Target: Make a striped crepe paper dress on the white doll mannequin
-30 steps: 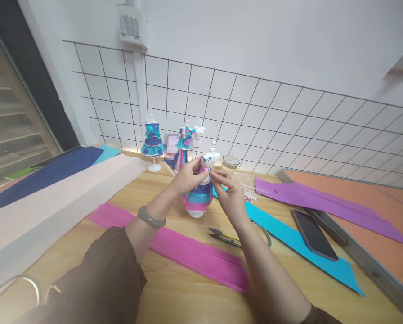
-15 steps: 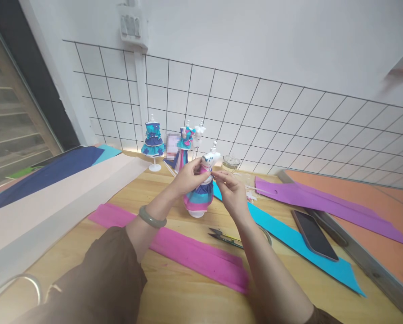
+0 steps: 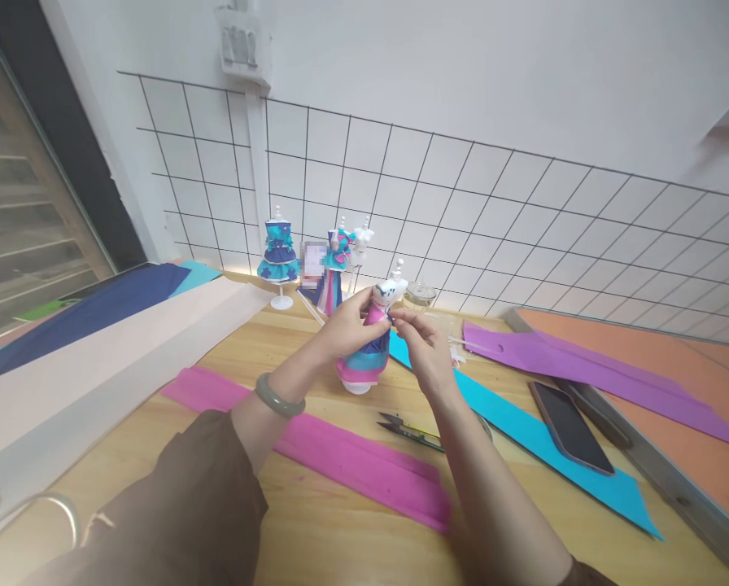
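A small white dress-form mannequin (image 3: 392, 290) stands on the wooden table, tilted a little to the right. It wears a pink bodice and a skirt (image 3: 369, 360) banded in navy, light blue and pink. My left hand (image 3: 353, 327), below a green bangle (image 3: 279, 396), is closed around the mannequin's torso from the left, thumb across the front of the waist. On the right side of the waist, my right hand (image 3: 424, 346) has thumb and fingers pinched together. What lies in that pinch is too small to make out.
Thread snips (image 3: 410, 431) and a pink strip (image 3: 364, 468) lie in front. A phone (image 3: 572, 427) rests on a blue strip (image 3: 511, 411) at right, near a purple strip (image 3: 572, 358). Behind stand a dressed mannequin (image 3: 277, 256) and others. Pale sheets (image 3: 114, 366) cover the left.
The mannequin's top has tipped to the right, and both hands have shifted slightly right with it. My right fingers remain pinched at the waist.
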